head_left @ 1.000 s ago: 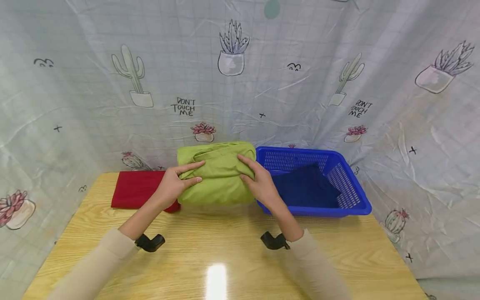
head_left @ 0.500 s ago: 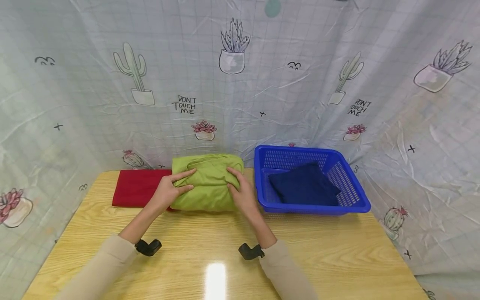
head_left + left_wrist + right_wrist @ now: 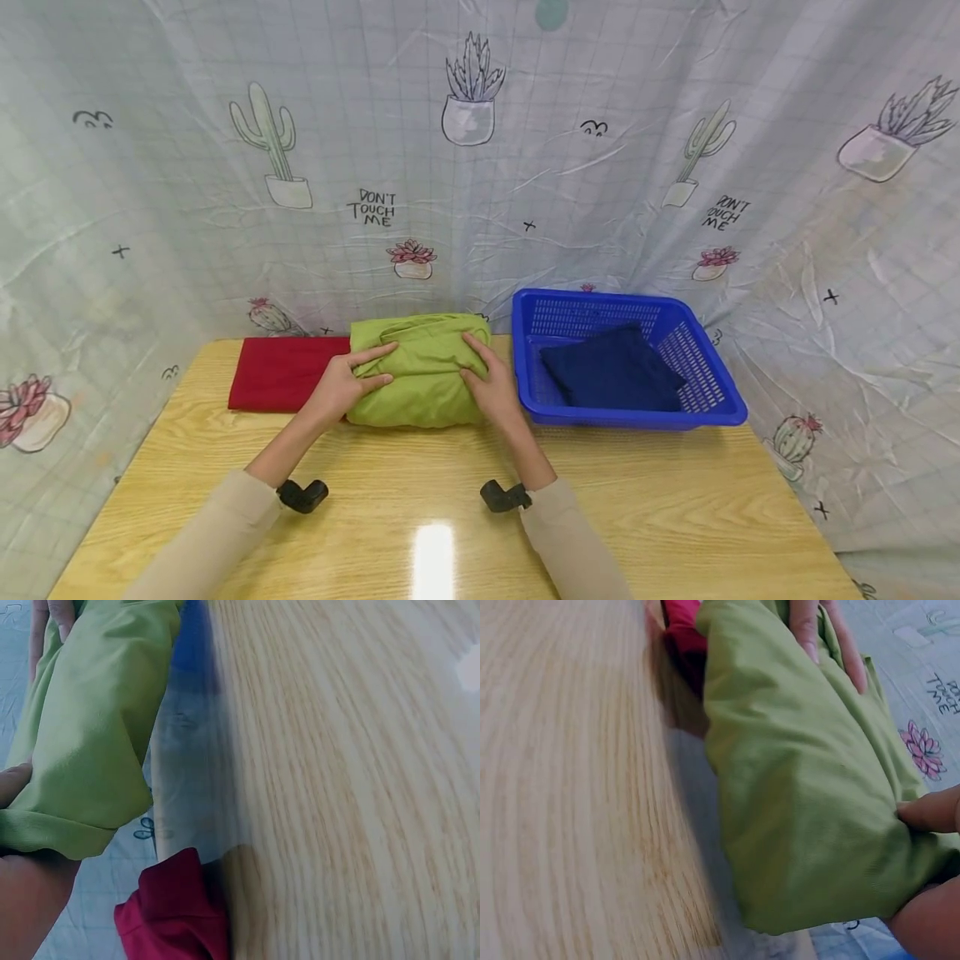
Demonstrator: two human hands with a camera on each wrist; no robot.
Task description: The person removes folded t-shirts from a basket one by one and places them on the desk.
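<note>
A thick, folded green cloth [image 3: 420, 400] is between my two hands in the head view, beside the red folded cloth and overlapping its right end. My left hand [image 3: 348, 385] grips its left end, thumb and index finger on top. At its right end my right hand [image 3: 491, 385] grips in the same way. Both wrist views show the thumb over the cloth and the palm under its edge; the other fingers are hidden beneath. In the left wrist view the red cloth [image 3: 176, 907] lies apart from the green cloth [image 3: 97, 727], below it.
A blue plastic basket [image 3: 630, 421] with a dark blue cloth [image 3: 611, 371] in it stands to the right on the wooden table [image 3: 390, 517]. The red folded cloth [image 3: 281, 371] lies at the back left. A printed curtain [image 3: 480, 192] hangs behind the table's back edge.
Both hands have brought the green cloth slightly left and lower, away from the basket's left rim, which it earlier touched or overlapped in view. Over the last half second it has barely moved.
</note>
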